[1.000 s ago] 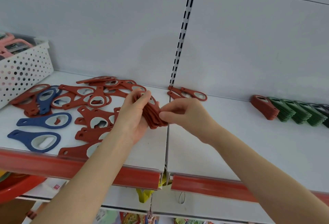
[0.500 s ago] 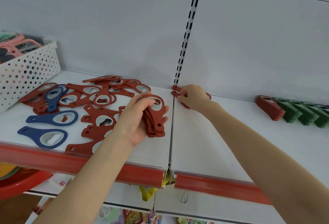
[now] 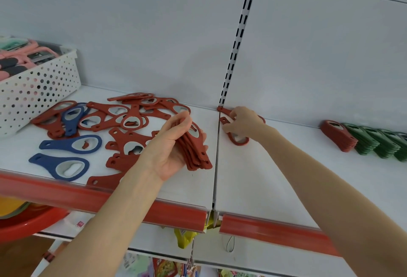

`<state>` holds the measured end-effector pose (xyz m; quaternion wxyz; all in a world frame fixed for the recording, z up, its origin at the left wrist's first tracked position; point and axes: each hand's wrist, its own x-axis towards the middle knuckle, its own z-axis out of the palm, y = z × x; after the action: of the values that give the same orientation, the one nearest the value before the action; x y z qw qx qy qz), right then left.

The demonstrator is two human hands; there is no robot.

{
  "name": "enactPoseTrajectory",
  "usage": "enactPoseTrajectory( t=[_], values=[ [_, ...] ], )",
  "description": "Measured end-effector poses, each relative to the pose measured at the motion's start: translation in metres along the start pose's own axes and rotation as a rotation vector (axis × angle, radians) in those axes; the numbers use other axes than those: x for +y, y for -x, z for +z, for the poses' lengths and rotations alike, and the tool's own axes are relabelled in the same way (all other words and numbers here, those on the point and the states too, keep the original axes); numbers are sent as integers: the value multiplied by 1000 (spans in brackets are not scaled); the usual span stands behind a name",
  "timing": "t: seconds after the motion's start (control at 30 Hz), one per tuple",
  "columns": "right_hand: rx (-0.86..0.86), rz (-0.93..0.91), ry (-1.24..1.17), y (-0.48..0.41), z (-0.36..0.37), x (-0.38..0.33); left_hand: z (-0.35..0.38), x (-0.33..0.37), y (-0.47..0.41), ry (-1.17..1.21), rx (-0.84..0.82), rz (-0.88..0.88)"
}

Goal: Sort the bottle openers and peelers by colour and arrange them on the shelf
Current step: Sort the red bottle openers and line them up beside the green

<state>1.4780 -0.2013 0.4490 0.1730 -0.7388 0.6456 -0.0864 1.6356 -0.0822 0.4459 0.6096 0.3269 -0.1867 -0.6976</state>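
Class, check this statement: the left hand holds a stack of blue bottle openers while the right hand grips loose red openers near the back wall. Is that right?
Not quite: the stack in the left hand is red, not blue. The right hand does grip loose red openers near the back wall. The head view shows it.

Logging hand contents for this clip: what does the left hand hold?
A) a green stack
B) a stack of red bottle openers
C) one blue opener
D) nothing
B: the left hand grips a stack of red bottle openers, while the right hand pinches a loose red opener.
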Motion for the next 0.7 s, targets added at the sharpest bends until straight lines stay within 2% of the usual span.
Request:
enactPoseTrajectory(
  t=[0.17, 0.33, 0.4, 0.57, 0.7],
  values=[
    [31, -47, -200, 8, -5, 2, 1, 0, 0, 11, -14, -4],
    [327, -266, -427, 36, -27, -12, -2, 0, -6, 5, 31, 23],
    [374, -381, -571, 57, -29, -21, -2, 1, -8, -18, 49, 39],
    [160, -633, -562, 100, 4, -23, -1, 2, -10, -75, 27, 40],
    [27, -550, -645, 113, 14, -19, -2, 1, -11, -9, 79, 54]
  ],
)
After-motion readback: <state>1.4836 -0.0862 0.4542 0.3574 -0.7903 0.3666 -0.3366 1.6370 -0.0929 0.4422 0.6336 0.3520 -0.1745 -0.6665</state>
